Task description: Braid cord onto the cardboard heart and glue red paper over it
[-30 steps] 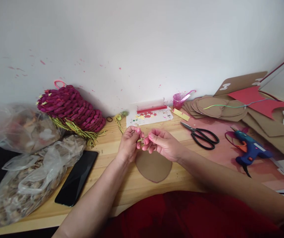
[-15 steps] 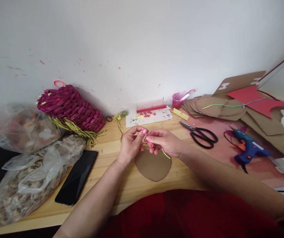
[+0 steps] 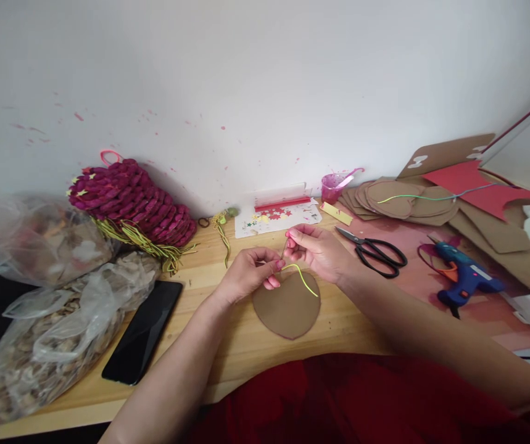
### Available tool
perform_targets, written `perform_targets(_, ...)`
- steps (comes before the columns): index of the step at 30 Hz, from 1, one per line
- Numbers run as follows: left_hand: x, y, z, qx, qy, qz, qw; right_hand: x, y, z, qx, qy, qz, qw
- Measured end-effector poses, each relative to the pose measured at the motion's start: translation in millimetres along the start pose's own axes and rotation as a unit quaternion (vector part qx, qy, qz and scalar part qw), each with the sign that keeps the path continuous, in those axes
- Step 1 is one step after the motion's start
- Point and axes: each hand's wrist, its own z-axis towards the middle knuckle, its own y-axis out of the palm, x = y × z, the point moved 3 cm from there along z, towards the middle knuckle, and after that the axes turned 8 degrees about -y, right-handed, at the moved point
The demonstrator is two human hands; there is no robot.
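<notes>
My left hand [image 3: 253, 271] pinches a yellow-green cord [image 3: 302, 275] between thumb and fingertips. The cord's loose end curves down to the right over a heart-shaped piece of brown cardboard [image 3: 287, 311]. Up and to the right, my right hand [image 3: 315, 248] is closed in a pinch on a thin dark strand [image 3: 284, 251]. That strand spans the small gap between my fingertips; whether it is wire, thread or a needle I cannot make out. Both hands hover above the far edge of the cardboard, which lies flat on the wooden table [image 3: 227, 370].
Black-handled scissors [image 3: 380, 256] and a blue glue gun [image 3: 466, 277] lie to the right, near stacked cardboard hearts [image 3: 385, 197]. A card with paper stars [image 3: 241, 228] is by the wall. Leftward are a phone [image 3: 142, 333], a plastic bag [image 3: 70, 333] and a magenta yarn piece [image 3: 144, 206].
My hands have moved slightly apart, the right one up and away, the left a little down. The yellow-green cord and the thin dark strand now show between them.
</notes>
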Motion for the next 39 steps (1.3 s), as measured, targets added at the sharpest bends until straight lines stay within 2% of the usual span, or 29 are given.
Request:
perform_targets(3,1.8,-0.3,-0.4,0.019,0.003,-0.058,0.998,-3.4,-3.9,1.7,0.055,-0.022,0.001,0.998)
perform_targets(5,3.3,-2.6,-0.1,0.046,0.015,-0.096,0.994,-2.7,-5.9,1.4,0.086,-0.02,-0.043,0.995)
perform_targets(6,4.0,-3.6,-0.1,0.056,0.022,-0.11,0.992,-0.7,-5.5,0.6,0.081,-0.005,-0.076,0.994)
perform_targets(10,4.7,-3.0,-1.1,0.061,0.03,-0.141,0.988,13.9,5.4,-6.7,-0.042,0.064,-0.177,0.981)
perform_targets(13,3.0,1.8,-2.1,0.047,0.015,-0.151,0.987,22.4,14.5,-12.2,-0.107,0.053,-0.161,0.98)
perform_targets(16,2.1,6.0,-2.4,0.034,0.009,-0.156,0.987,28.3,18.9,-14.1,-0.121,0.05,-0.111,0.985)
perform_targets(18,2.1,7.0,-2.2,0.028,0.009,-0.158,0.987,31.0,18.8,-13.4,-0.107,0.056,-0.083,0.989)
perform_targets(24,3.4,4.8,0.1,0.019,0.018,-0.175,0.984,31.0,11.3,-9.6,0.002,0.056,-0.045,0.997)
perform_targets(28,0.3,2.3,3.3,0.028,-0.006,-0.189,0.982,25.0,11.2,-10.3,0.019,0.031,-0.057,0.998)
perform_targets(33,-2.5,1.5,4.6,0.001,-0.03,-0.189,0.982,19.3,11.3,-9.9,0.019,-0.008,-0.093,0.995)
perform_targets(39,0.7,2.3,2.3,-0.012,0.003,-0.137,0.991,15.8,9.8,-7.3,0.03,-0.03,-0.097,0.994)
